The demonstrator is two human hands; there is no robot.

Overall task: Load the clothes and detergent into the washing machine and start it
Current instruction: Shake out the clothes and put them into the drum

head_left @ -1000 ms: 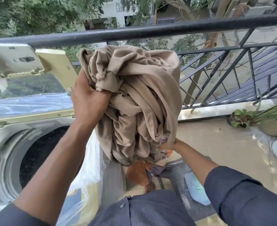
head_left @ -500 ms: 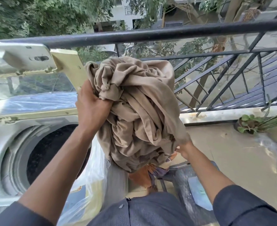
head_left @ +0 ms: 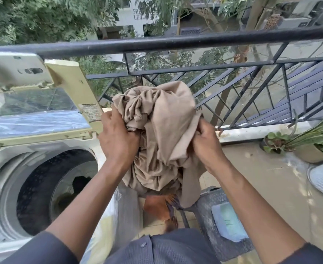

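Compared with half a second ago, the bundle of beige cloth sits lower in the view, and the right hand has come up from under the bundle to its right side. Before, this hand was near the bottom edge of the cloth; now it grips a fold at about the middle height. The left hand has stayed on the left side of the bundle, with the fingers curled into the fabric.

Both hands are now closed on the cloth, one on each side, at nearly the same height, and the bundle is pressed between them. The top of the cloth rises above the two hands, and a long part hangs down below them. The cloth is in the air, to the right of the washing machine, not over its opening. The left hand is just beside the right front corner of the raised lid.

The drum is open and shows something dark inside, but I cannot tell what it is. Under the hanging cloth there is an orange garment over a grey stool. A black railing runs behind the cloth, and potted plants stand on the floor at the right.
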